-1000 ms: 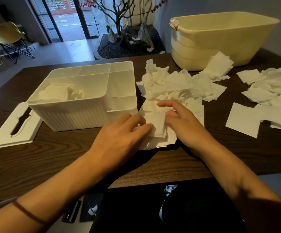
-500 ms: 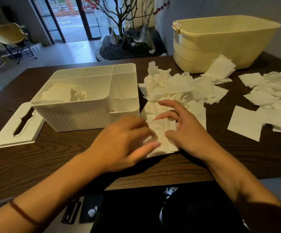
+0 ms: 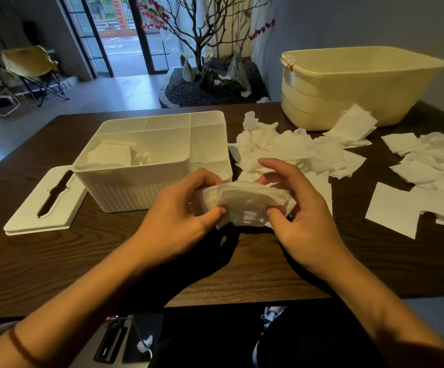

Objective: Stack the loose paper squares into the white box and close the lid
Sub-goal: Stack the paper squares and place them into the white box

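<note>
The left hand (image 3: 181, 216) and the right hand (image 3: 303, 213) both hold a small stack of paper squares (image 3: 244, 205), thumbs on the near side and fingers curled round the far side, above the brown table (image 3: 56, 266). The yellow tub (image 3: 348, 86) sits far back on the right. The white box (image 3: 146, 166) stands open just left of the hands, with some paper inside. More loose squares (image 3: 303, 150) lie behind the hands. The lid (image 3: 43, 205) lies flat beside the box.

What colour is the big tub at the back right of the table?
Pale yellow. The tub shows best in the head view, behind the loose paper squares.
</note>
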The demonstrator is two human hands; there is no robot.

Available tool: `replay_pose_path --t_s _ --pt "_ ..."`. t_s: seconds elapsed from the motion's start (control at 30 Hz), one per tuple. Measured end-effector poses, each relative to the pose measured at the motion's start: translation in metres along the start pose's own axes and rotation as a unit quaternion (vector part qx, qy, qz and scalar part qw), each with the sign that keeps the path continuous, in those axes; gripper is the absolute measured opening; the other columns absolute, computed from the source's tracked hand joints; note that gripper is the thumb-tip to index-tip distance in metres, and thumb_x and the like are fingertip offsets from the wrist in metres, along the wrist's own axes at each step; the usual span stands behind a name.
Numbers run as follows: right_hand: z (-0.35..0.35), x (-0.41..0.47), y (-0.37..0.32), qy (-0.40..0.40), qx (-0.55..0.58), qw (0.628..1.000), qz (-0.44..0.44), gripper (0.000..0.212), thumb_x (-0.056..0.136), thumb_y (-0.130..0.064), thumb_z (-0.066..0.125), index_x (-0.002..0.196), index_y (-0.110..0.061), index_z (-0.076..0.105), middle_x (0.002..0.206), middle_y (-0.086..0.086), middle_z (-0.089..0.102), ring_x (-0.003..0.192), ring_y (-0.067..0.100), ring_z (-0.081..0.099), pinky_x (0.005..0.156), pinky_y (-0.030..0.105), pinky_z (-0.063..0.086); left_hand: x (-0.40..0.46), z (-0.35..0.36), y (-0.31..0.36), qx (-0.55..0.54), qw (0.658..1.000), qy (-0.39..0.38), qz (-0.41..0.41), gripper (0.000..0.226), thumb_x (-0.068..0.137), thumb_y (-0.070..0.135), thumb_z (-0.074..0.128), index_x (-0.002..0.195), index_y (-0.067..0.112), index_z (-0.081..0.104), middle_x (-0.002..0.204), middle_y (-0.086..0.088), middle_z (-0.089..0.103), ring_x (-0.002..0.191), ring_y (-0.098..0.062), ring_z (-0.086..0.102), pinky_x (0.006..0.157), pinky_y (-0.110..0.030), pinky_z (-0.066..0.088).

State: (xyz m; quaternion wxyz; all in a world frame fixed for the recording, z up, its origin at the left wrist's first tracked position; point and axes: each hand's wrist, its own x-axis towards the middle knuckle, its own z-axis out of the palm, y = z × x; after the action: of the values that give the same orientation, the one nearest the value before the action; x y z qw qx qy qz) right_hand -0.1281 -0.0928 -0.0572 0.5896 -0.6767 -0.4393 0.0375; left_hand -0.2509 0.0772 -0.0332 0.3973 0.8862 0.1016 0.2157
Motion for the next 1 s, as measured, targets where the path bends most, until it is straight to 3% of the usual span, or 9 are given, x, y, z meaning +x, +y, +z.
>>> replay_pose_path --t_s 0.1,0.17,0.27,0.37,0.5,0.63,0.77,0.9,1.0 --pt "0.002 0.001 0.005 -0.043 -0.039 0.997 0.051 0.094 0.080 0.015 0.060 0.127 -0.063 0.034 0.115 -0.019 0.056 0.108 0.000 0.056 0.087 0.014 0.050 -0.004 0.009 0.000 -0.078 0.995 0.006 -0.066 0.029 0.087 0.006 0.072 0.106 0.025 0.062 0.104 0.013 0.067 0.100 -0.006 0.064 0.090 -0.033 0.056" --pt "0.005 -0.001 0.012 -0.079 -0.045 0.991 0.097 0.098 0.078 0.013 0.064 0.125 -0.066 0.030 0.117 -0.017 0.056 0.108 0.000 0.057 0.094 0.021 0.051 -0.009 0.016 -0.004 -0.142 0.984 0.005 -0.110 0.038 0.085 0.001 0.073 0.111 0.024 0.060 0.110 0.008 0.068 0.105 -0.008 0.067 0.097 -0.038 0.055" --pt "0.003 -0.001 0.016 -0.042 -0.022 0.991 0.123 0.089 0.077 0.016 0.064 0.122 -0.057 0.042 0.109 -0.010 0.064 0.104 0.003 0.061 0.094 0.020 0.051 -0.013 0.021 -0.009 -0.213 0.965 0.031 -0.153 0.041 0.085 -0.004 0.071 0.114 0.022 0.058 0.112 0.002 0.070 0.109 -0.012 0.068 0.101 -0.035 0.052" --pt "0.002 0.003 0.012 0.013 0.009 0.994 0.107 0.074 0.078 0.020 0.058 0.124 -0.038 0.055 0.097 -0.008 0.069 0.092 0.007 0.066 0.078 0.018 0.053 -0.011 0.027 -0.002 -0.338 0.921 0.043 -0.189 0.028 0.091 -0.004 0.063 0.110 0.018 0.060 0.106 -0.007 0.070 0.097 -0.026 0.070 0.085 -0.044 0.055" --pt "0.011 0.005 0.005 0.037 0.015 0.995 0.094 0.066 0.082 0.015 0.061 0.128 -0.032 0.055 0.102 -0.008 0.066 0.093 0.004 0.064 0.077 0.013 0.051 -0.003 0.036 0.007 -0.325 0.926 0.078 -0.175 0.029 0.090 -0.006 0.059 0.110 0.015 0.059 0.107 -0.009 0.067 0.092 -0.023 0.067 0.071 -0.027 0.058" --pt "0.009 -0.001 0.006 0.009 0.018 0.992 0.126 0.076 0.082 0.018 0.055 0.131 -0.039 0.047 0.112 -0.013 0.061 0.102 -0.004 0.059 0.078 0.010 0.049 -0.006 0.042 0.013 -0.402 0.881 0.042 -0.244 0.046 0.086 -0.013 0.046 0.112 0.022 0.058 0.118 -0.015 0.058 0.091 -0.033 0.059 0.071 -0.039 0.048" --pt "0.013 -0.001 0.002 -0.006 0.001 0.995 0.096 0.081 0.080 0.019 0.050 0.128 -0.045 0.045 0.120 -0.011 0.058 0.114 -0.009 0.051 0.089 0.005 0.042 -0.005 0.044 0.018 -0.377 0.898 0.036 -0.223 0.049 0.085 -0.015 0.043 0.116 0.021 0.056 0.108 -0.009 0.062 0.087 -0.026 0.061 0.070 -0.038 0.052" --pt "0.001 -0.002 0.008 -0.046 -0.050 0.994 0.085 0.082 0.083 0.013 0.051 0.124 -0.057 0.044 0.125 -0.019 0.055 0.114 -0.008 0.051 0.094 0.013 0.043 -0.006 0.038 0.010 -0.399 0.882 0.034 -0.248 0.052 0.083 -0.016 0.044 0.114 0.024 0.057 0.117 -0.007 0.062 0.086 -0.034 0.061 0.071 -0.044 0.050" --pt "0.001 -0.005 0.004 -0.090 -0.109 0.990 0.027 0.077 0.081 0.013 0.052 0.131 -0.046 0.046 0.132 -0.018 0.050 0.121 -0.016 0.041 0.097 0.001 0.029 -0.006 0.035 0.003 -0.362 0.908 0.016 -0.211 0.056 0.083 -0.018 0.046 0.116 0.026 0.055 0.114 -0.003 0.063 0.090 -0.030 0.066 0.080 -0.047 0.054"
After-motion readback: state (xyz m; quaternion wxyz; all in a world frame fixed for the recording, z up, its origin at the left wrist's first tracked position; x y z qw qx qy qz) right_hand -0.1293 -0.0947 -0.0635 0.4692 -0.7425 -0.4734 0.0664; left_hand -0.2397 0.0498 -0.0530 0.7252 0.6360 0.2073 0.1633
